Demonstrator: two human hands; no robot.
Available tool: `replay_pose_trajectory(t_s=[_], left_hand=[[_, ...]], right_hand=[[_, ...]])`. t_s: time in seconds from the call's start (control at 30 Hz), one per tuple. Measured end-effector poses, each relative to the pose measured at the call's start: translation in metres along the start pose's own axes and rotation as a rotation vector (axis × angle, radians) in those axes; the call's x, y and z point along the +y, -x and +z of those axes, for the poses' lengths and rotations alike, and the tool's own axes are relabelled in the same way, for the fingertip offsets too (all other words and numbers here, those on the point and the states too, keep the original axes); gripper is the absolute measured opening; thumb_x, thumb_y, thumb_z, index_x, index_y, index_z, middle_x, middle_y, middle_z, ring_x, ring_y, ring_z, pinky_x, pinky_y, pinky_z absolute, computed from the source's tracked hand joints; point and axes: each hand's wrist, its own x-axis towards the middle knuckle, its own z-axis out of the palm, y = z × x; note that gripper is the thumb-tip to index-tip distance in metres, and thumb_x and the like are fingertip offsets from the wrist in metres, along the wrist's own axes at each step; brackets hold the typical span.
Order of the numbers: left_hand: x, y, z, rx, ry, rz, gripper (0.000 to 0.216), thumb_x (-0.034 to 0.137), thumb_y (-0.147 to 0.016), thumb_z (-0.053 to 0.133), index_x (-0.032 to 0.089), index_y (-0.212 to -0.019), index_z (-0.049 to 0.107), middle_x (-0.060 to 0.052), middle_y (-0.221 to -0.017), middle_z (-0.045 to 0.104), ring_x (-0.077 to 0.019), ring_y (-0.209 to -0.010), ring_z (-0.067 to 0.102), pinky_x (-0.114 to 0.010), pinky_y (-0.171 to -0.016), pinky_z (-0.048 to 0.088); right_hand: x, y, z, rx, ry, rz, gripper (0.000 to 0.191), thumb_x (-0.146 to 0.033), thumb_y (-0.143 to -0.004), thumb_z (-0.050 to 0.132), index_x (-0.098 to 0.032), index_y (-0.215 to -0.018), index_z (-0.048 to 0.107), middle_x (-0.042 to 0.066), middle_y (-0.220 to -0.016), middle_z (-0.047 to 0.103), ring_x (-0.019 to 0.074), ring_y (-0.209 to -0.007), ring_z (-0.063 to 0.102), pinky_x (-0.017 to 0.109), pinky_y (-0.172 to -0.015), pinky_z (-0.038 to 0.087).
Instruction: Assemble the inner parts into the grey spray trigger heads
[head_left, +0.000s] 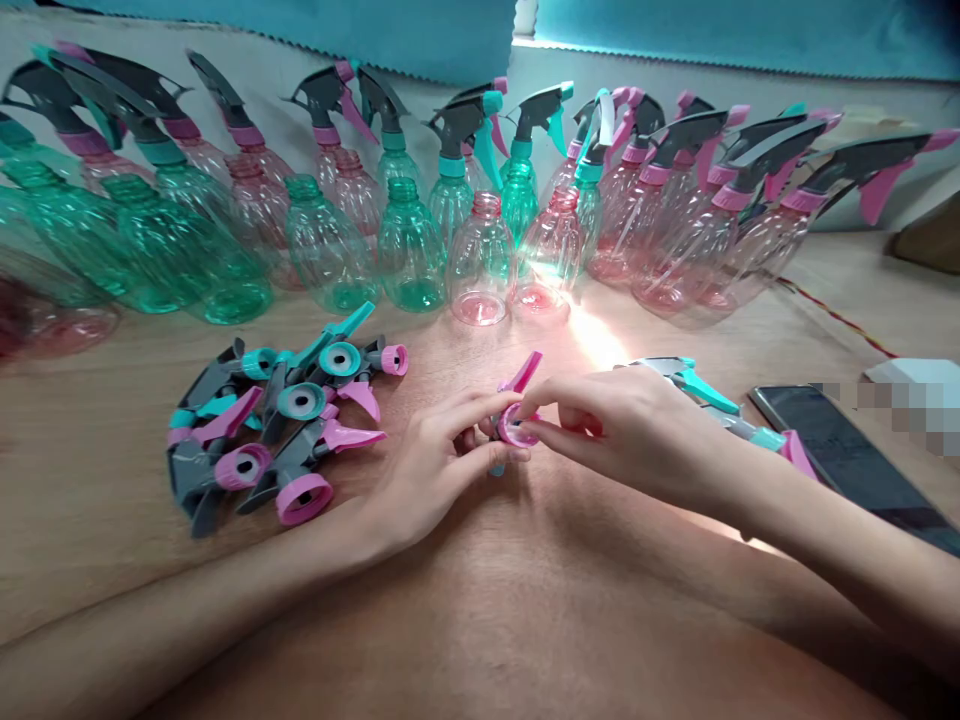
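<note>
My left hand (442,450) is closed around a trigger spray head (514,424), whose pink collar faces up and whose pink trigger points away from me. At the mouth of that collar, my right hand (607,415) has thumb and finger pinched together; what lies between their tips, if anything, is too small to make out. To the left of my left hand lies a pile of loose spray heads (300,400), grey with pink or turquoise collars and triggers. More spray heads (705,390) lie beyond my right wrist, partly covered by it.
Rows of clear green bottles (411,245) and pink bottles (481,265) stand along the back of the wooden table (480,600). Many carry spray heads; several in front have open necks. A phone (847,450) and a white box (915,372) with a twisted wire lie at right.
</note>
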Motion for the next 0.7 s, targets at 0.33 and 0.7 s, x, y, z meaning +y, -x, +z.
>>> replay_pose_trajectory(t_s=[0.33,0.7], left_hand=[[-0.002,0.016,0.0,0.134,-0.133,0.179,0.034,0.01,-0.085,0.06,0.025,-0.115,0.058,0.001,-0.101,0.059,-0.0098,-0.084,0.057,-0.019,-0.071,0.048],[0.02,0.05,-0.072,0.254,-0.666,0.278,0.029,0.023,-0.087,0.058,0.025,-0.116,0.058,-0.003,-0.106,0.063,-0.0178,-0.092,0.06,-0.029,-0.077,0.05]], right_hand=[[-0.024,0.007,-0.007,-0.01,-0.05,0.092,0.015,-0.019,-0.084,0.057,-0.019,-0.091,0.07,-0.004,-0.052,0.057,0.0085,-0.044,0.047,0.022,-0.048,0.031],[-0.042,0.012,-0.018,0.002,-0.247,0.068,0.02,-0.023,-0.086,0.056,-0.024,-0.101,0.069,-0.004,-0.077,0.073,0.0057,-0.049,0.053,0.019,-0.048,0.038]])
